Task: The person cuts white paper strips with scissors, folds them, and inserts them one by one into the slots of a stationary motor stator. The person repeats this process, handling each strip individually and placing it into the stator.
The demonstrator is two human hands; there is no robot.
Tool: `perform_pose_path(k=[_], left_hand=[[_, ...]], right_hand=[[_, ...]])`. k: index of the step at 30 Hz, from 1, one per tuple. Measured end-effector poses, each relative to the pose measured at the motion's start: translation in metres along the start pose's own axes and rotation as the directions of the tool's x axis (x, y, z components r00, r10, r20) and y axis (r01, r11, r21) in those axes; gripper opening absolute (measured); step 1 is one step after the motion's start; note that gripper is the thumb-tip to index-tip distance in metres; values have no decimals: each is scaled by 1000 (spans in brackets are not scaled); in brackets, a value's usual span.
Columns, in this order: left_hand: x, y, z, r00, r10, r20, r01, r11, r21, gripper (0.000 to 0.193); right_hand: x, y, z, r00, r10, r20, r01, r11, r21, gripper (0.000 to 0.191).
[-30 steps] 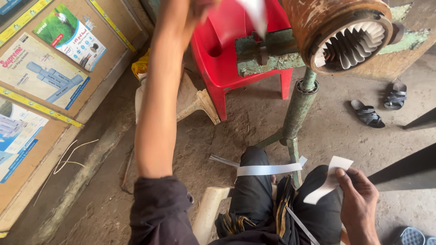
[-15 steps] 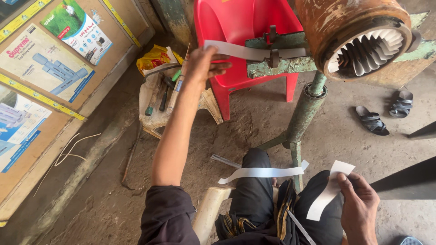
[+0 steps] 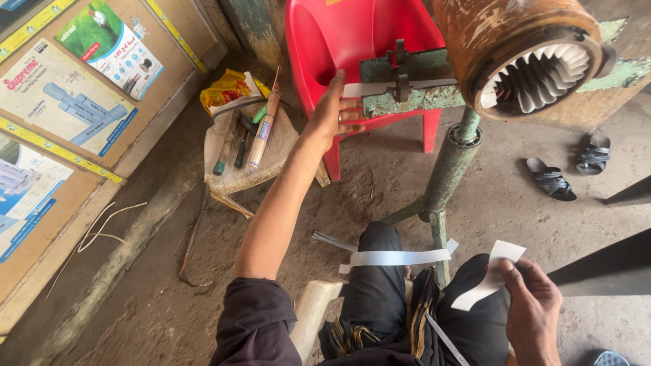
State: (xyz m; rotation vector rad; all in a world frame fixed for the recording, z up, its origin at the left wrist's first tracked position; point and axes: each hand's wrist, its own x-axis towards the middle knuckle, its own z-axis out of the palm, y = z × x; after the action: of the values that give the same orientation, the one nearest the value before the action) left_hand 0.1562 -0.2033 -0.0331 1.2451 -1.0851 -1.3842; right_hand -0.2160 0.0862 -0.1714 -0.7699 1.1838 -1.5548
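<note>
white strip (image 3: 397, 87) lying along the green clamp frame (image 3: 407, 95) at upper centre of the frame, one end pinched by the left hand (image 3: 332, 115), fingers closed around that end against the metal. just right of it, at upper right, a rusty cylinder (image 3: 522, 47) with a ring of white toothed splines in its mouth, carried on a green post (image 3: 447, 169) running down toward the middle. behind clamp and hand, a red plastic chair (image 3: 352, 41) at top centre. at lower right, right hand (image 3: 532, 312) grasping a second short white strip (image 3: 488, 274) between thumb and fingertips, strip curling up and leftward. another long white strip (image 3: 397, 257) draped across the dark trouser knee (image 3: 373, 285) at lower centre, touching the post's foot. left of centre, a low stool (image 3: 247, 152) bearing a long tube (image 3: 263, 129) and dark-handled tools, a yellow packet (image 3: 227, 91) just behind it. along the left edge, a board wall (image 3: 74, 122) with printed posters. at right, a pair of dark sandals (image 3: 569, 169) on the dirt floor, well apart from both hands.
</note>
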Motion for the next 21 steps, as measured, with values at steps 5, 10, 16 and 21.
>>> perform_pose_path(k=[5,10,16,21], left_hand=[[-6,0,0,971,82,223,-82,997,-7,118],[10,-43,-14,993,81,81,-83,996,27,118],[-26,-196,-30,957,-234,-173,247,334,910,74],[-93,-287,-27,718,-693,-61,233,156,960,62]], right_hand=[[-1,2,8,1000,9,-6,-9,998,-58,18],[-2,4,-1,994,-96,55,94,995,40,13],[-7,2,-19,987,-105,120,92,989,112,7],[-4,-2,10,964,200,177,-146,950,-278,12]])
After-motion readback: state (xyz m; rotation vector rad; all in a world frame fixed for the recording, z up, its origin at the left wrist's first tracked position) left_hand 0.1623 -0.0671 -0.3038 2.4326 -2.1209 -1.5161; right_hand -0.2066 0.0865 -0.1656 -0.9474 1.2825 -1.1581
